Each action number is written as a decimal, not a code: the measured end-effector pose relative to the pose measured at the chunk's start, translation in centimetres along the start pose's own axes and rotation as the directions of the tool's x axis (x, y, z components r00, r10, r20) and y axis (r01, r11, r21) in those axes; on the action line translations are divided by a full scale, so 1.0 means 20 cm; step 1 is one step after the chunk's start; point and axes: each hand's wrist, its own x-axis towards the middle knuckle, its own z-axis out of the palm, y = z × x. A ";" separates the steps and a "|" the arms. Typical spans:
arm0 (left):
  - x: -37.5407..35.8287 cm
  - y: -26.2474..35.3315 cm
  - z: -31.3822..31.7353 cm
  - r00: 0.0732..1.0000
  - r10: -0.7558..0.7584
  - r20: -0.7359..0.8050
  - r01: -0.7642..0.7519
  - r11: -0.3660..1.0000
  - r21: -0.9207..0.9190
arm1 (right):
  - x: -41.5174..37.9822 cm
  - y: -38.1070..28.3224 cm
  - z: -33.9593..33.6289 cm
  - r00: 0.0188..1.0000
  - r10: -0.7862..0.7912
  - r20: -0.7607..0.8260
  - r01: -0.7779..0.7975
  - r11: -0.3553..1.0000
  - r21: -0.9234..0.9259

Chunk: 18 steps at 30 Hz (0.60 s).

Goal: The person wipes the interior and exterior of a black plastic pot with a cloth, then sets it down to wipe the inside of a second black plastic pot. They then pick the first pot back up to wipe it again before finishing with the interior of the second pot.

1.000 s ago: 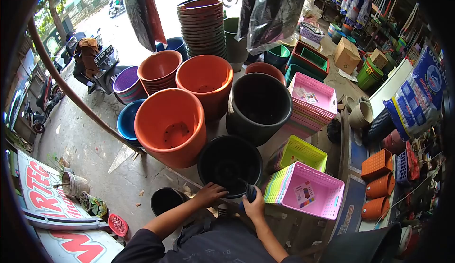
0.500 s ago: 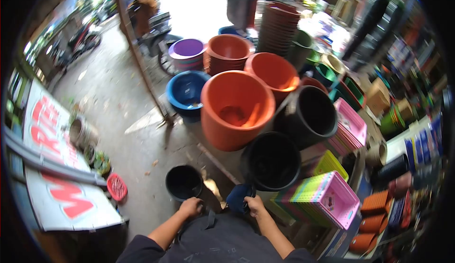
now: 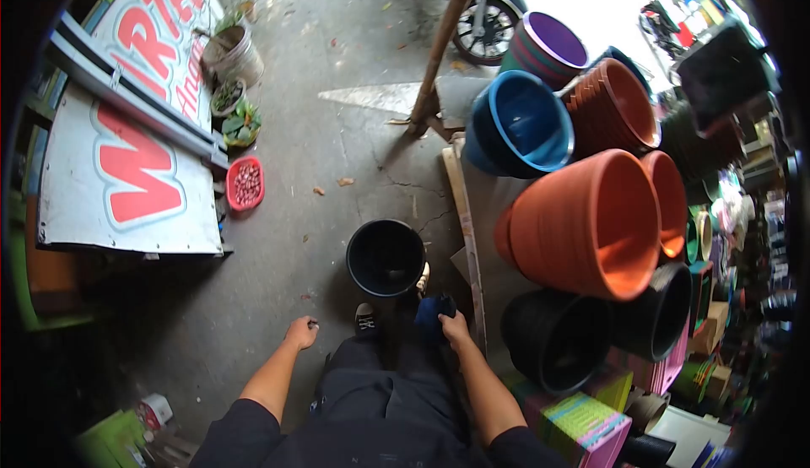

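Note:
My left hand [image 3: 300,333] is closed and held out to the left above the floor. A small dark spot shows at its fingertips, too small to name. My right hand [image 3: 455,328] grips a bunched dark blue cloth [image 3: 429,313] by its edge, in front of my right leg. A round black pot [image 3: 386,259] stands upright on the concrete just ahead of my shoes [image 3: 365,320]. Neither hand touches it, and its inside looks dark with a small light patch at the bottom.
On the right, a low platform holds large orange pots [image 3: 582,223], black pots [image 3: 557,341], a blue pot [image 3: 519,122] and stacked coloured baskets [image 3: 586,422]. A wooden post [image 3: 443,46] rises ahead. To the left stand a lettered sign [image 3: 126,173], a red basin [image 3: 245,184] and potted plants [image 3: 242,122].
The view has turned down and left. My left hand has moved from beside the black pot's rim out to the left. The right hand still holds the blue cloth.

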 end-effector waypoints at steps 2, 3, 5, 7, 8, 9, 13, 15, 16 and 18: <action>0.09 0.01 0.08 0.998 -0.011 -0.055 0.006 0.996 -0.090 | 0.29 0.09 0.06 0.999 -0.035 0.019 0.037 0.996 -0.077; 0.11 0.04 0.10 0.998 -0.045 -0.039 0.041 0.994 -0.098 | 0.39 0.14 0.09 0.997 -0.077 0.023 0.080 0.988 -0.130; 0.23 0.13 0.15 0.996 -0.055 -0.069 0.044 0.988 -0.151 | 0.64 0.18 0.14 0.995 -0.095 0.022 0.097 0.947 -0.308; 0.39 0.16 0.26 0.995 -0.083 -0.064 0.065 0.968 -0.241 | 0.81 0.13 0.17 0.996 -0.060 0.066 0.085 0.861 -0.501; 0.49 0.17 0.30 0.994 -0.069 -0.089 0.038 0.949 -0.312 | 0.88 0.04 0.20 0.994 0.004 0.107 0.054 0.845 -0.532; 0.58 0.20 0.34 0.993 -0.062 -0.104 0.028 0.951 -0.308 | 0.94 -0.01 0.23 0.995 -0.022 0.094 0.071 0.834 -0.547; 0.98 0.31 0.47 0.987 -0.087 -0.137 0.021 0.905 -0.424 | 1.33 0.06 0.30 0.982 -0.183 0.045 0.179 0.834 -0.523; 1.15 0.35 0.55 0.968 -0.141 -0.207 0.025 0.877 -0.481 | 1.45 0.05 0.34 0.985 -0.168 0.026 0.157 0.835 -0.527; 1.21 0.37 0.58 0.952 -0.181 -0.247 0.032 0.862 -0.506 | 1.48 0.03 0.34 0.974 -0.215 0.070 0.217 0.801 -0.558; 1.30 0.38 0.62 0.920 -0.246 -0.306 0.095 0.895 -0.436 | 1.55 0.01 0.36 0.969 -0.220 0.116 0.247 0.819 -0.518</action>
